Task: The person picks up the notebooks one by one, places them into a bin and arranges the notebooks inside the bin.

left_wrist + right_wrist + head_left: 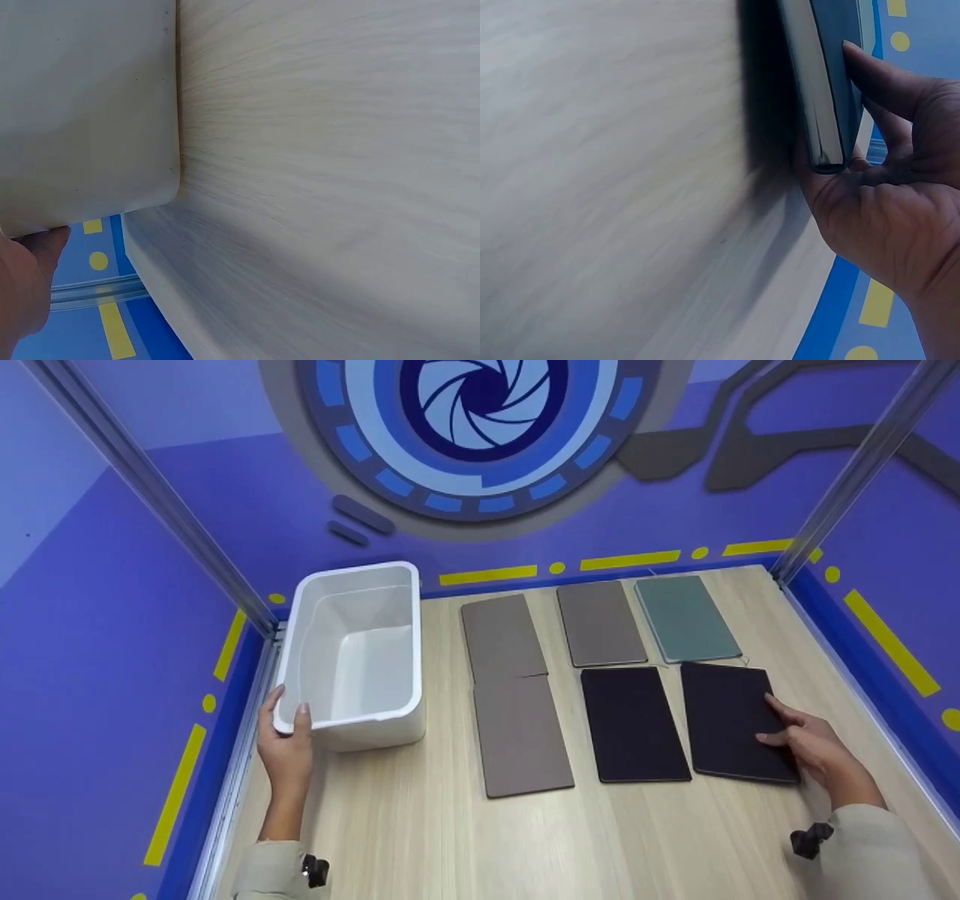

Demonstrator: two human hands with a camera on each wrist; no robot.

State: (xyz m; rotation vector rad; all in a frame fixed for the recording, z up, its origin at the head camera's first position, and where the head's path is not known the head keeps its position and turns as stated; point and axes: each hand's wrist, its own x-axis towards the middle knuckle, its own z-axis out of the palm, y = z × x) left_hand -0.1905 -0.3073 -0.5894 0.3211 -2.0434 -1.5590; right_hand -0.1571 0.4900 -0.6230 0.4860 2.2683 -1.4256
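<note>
At the near left corner of a white plastic bin [390, 727], my left hand [287, 742] grips the rim, thumb toward the inside. The left wrist view shows the bin's outer wall [90, 112] and part of that hand [26, 281]. My right hand [817, 746] holds a black notebook [731, 724] by its right side, thumb on the cover. In the right wrist view the notebook's page edge [817, 105] faces the camera, and its near end lies above the table. Beside it lies a second black notebook [634, 724].
Three taupe notebooks [521, 735] lie right of the bin, two of them overlapping. A green notebook [688, 619] lies at the back right. Blue printed walls [495, 540] and metal posts [840, 480] enclose the wooden table [420, 825].
</note>
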